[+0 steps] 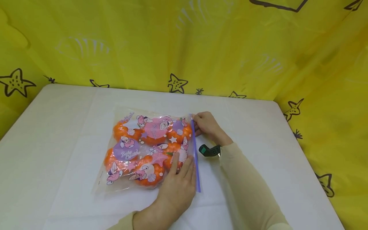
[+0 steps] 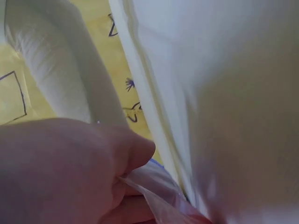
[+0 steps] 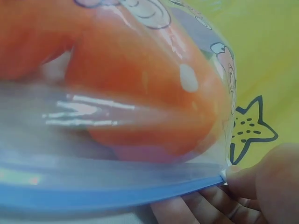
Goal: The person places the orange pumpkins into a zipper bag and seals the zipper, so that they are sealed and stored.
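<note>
A clear printed zip bag (image 1: 155,127) lies flat on the white table, with several orange, lobed, pumpkin-like pieces (image 1: 150,175) inside, at least one showing a green stem. Its blue zip strip (image 1: 196,159) runs down the right side. At the far end of that strip my right hand (image 1: 207,124) pinches the corner between thumb and fingers, also visible in the right wrist view. Over the near right part of the bag lies my left hand (image 1: 178,188), fingers on the plastic. In the left wrist view a fold of plastic (image 2: 159,191) is held between its thumb and fingers.
The white table (image 1: 258,127) carries a creased white cover. A yellow cloth (image 1: 143,48) with starfish drawings hangs behind it and along the right side. A black wrist-camera mount (image 1: 210,150) sits by the right wrist.
</note>
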`<state>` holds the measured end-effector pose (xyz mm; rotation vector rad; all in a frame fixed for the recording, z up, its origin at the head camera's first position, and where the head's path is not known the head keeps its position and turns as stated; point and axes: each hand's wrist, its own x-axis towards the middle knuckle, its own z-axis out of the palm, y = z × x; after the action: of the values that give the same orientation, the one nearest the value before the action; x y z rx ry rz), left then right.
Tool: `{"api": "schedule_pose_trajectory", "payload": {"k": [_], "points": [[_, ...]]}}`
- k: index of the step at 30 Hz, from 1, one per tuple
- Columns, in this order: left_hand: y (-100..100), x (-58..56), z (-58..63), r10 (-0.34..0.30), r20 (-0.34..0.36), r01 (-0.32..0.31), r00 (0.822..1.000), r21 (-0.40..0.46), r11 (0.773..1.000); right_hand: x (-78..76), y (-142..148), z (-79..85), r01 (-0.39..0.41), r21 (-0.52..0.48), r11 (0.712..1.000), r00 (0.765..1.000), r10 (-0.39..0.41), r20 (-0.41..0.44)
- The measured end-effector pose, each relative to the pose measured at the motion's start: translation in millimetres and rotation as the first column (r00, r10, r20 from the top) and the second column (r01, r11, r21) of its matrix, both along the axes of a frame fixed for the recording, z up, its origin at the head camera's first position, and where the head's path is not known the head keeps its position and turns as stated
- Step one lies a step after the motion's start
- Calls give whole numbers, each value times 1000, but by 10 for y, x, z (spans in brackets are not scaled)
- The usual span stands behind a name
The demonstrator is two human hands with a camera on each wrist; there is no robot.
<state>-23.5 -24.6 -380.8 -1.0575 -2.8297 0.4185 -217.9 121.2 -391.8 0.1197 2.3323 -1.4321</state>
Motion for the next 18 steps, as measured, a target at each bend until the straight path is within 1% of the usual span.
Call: {"api": "schedule_pose_trajectory", "payload": {"k": [5, 9, 12, 15, 18], "points": [[-7, -22, -22, -14, -17, 14, 1000, 9, 1000, -4, 26, -13, -11, -23, 1000, 1000, 11, -23], [-35, -64, -16, -40, -33, 41, 999, 46, 998, 21, 145, -21, -64, -40, 997, 997, 62, -52], [-59, -95, -1, -60, -30, 62, 998, 68, 996, 68, 249, -12, -90, -56, 994, 995, 87, -56], [-84, -129, 13, -76, 0, 76, 997, 70, 995, 142, 328, 11, -95, -86, 992, 994, 90, -54], [-108, -151, 30, -72, 72, 66, 995, 80, 995, 237, 404, 26, -95, -101, 990, 994, 90, -54]]}}
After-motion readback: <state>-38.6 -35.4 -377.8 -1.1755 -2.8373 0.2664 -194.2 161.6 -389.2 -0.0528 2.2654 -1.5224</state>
